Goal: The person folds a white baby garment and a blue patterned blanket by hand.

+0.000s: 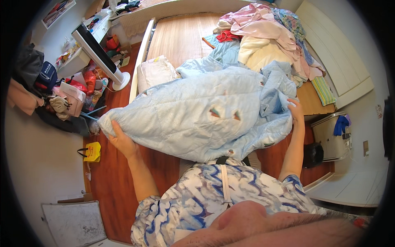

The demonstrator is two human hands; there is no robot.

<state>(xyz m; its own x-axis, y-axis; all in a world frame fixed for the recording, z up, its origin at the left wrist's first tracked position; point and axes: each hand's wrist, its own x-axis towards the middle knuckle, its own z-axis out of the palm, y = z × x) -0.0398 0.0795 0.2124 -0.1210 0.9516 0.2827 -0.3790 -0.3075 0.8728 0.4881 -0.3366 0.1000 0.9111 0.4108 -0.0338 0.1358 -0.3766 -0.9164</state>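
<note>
A light blue quilt (185, 114) with small embroidered patches is stretched between my two hands, in front of my body. My left hand (123, 142) grips its left corner, the thumb on top and the other fingers hidden beneath. At the right, my right hand (295, 111) holds a bunched, folded edge of the same quilt. Its near edge hangs against my waist, while the far side reaches over the end of the bed (182, 34). Just beyond it, a folded whitish bedding item (155, 72) lies at the bed's left edge.
Pink bedding (256, 18) and a cream quilt (262, 51) are heaped on the bed's right. A white tower fan (101, 55) stands left, near piled bags and clothes. A yellow bag (93, 152) sits on the wooden floor; a black bin (313, 155) stands right.
</note>
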